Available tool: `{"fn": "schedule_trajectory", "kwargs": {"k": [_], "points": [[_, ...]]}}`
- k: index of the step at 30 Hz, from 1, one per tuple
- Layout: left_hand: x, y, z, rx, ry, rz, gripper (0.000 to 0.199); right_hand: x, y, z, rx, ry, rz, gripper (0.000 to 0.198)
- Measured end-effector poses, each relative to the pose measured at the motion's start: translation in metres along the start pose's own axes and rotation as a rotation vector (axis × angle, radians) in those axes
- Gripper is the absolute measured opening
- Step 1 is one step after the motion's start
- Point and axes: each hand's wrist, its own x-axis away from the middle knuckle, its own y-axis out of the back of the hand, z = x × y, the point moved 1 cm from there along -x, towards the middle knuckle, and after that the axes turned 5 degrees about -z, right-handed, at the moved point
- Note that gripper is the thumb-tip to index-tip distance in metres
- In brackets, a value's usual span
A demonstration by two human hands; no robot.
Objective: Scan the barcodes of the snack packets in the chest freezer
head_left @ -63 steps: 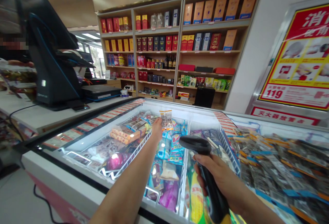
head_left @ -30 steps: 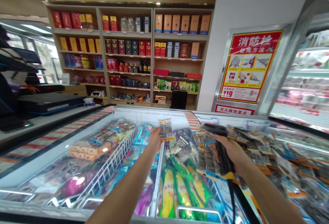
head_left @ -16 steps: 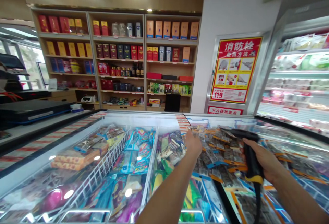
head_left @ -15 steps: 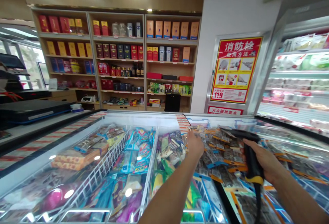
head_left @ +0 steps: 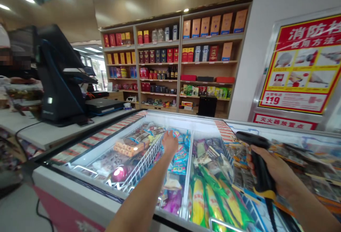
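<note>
At the right of the frame, our right hand (head_left: 277,168) holds a black scanner (head_left: 261,171), and its fingers are clamped around the handle, just below the wide flat head. We judge this tool to be rather light and stiff, of hard plastic, and the best place to take hold is this slim handle, because the head seems more delicate. Near the lower end there is a yellow band (head_left: 265,192), and from it hangs a dark flexible cord (head_left: 271,212). In the middle of the frame, our left hand (head_left: 170,145) is over a group of blue packets (head_left: 181,157), with its fingers curled; we cannot tell if they press together or on something. These packets look like thin shiny film, probably soft and a little slippery, so we would pinch one by its flat edge. To their left runs the white wire wall (head_left: 144,164) of a basket, stiff and narrow-barred. In the lower centre lie yellow and green corn packs (head_left: 198,201), long and rounded, perhaps heavier and firm. At the lower left, a glossy magenta package (head_left: 119,172) bulges roundly, and above it tan packs (head_left: 130,148) show a bumpy texture. Toward the right edge, dark packets (head_left: 293,154) overlap, flat and crinkled.
</note>
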Motion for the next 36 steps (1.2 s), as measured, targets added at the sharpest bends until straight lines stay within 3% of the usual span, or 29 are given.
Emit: {"fn": "schedule_trajectory", "kwargs": {"k": [3,6,11,18,22,26,29,33,36], "points": [[-0.033,0.053,0.051,-0.221,-0.009,-0.127,0.032,0.000,-0.040,-0.005,-0.009,-0.001,0.090,0.019],[-0.059,0.091,0.088,-0.299,-0.009,-0.200,0.027,-0.001,-0.072,-0.009,0.013,-0.006,0.165,0.019],[-0.094,0.111,0.115,-0.093,0.144,-0.121,0.010,-0.006,-0.111,-0.017,0.061,-0.013,0.310,0.021],[-0.089,0.077,0.091,0.188,0.333,0.222,0.031,-0.014,-0.118,-0.030,0.078,-0.043,0.323,0.020],[-0.072,0.065,0.065,0.273,0.339,0.287,0.025,-0.009,-0.110,-0.033,0.074,-0.074,0.350,0.023],[-0.057,0.054,0.042,0.510,0.307,0.256,0.012,-0.004,-0.106,-0.027,-0.043,-0.110,0.377,0.019],[-0.045,0.033,0.035,0.708,0.340,0.185,0.016,-0.003,-0.105,-0.024,-0.107,-0.123,0.365,0.017],[-0.032,0.000,0.035,0.722,0.306,0.016,0.016,0.001,-0.106,-0.031,-0.091,-0.127,0.342,0.020],[-0.030,-0.012,0.036,0.745,0.265,-0.034,0.018,0.008,-0.110,-0.041,0.015,-0.160,0.316,0.025]]}}
